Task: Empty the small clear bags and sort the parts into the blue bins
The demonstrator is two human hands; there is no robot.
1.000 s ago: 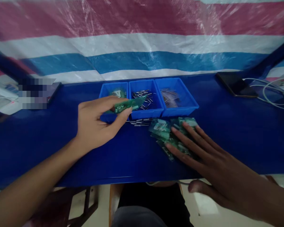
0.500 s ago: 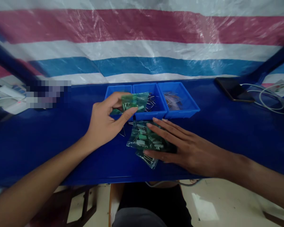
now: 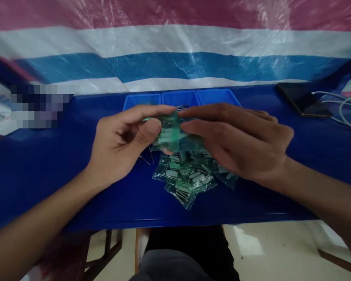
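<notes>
My left hand (image 3: 114, 146) pinches a small green see-through plastic bag (image 3: 168, 134) between thumb and fingers. Pale parts show through its blurred film. At the bag's upper right edge, my right hand (image 3: 248, 144) has its thumb and forefinger closed on the film. Just below both hands lies a pile of similar green bags (image 3: 190, 177), with white and green plastic pieces and screws visible inside. A few loose screws (image 3: 146, 159) rest on the table left of the pile.
Three blue bins stand behind my hands: a left bin (image 3: 128, 102), a middle bin (image 3: 171, 96) with screws in it, and a right bin (image 3: 218, 95). A dark phone (image 3: 302, 102) and white cables (image 3: 343, 111) lie at the right. A striped sheet (image 3: 175, 64) hangs behind the blue table (image 3: 119, 207).
My right hand has lifted off the pile and come up to the bag in my left hand. That bag has moved slightly, now between both hands. The view has tilted down.
</notes>
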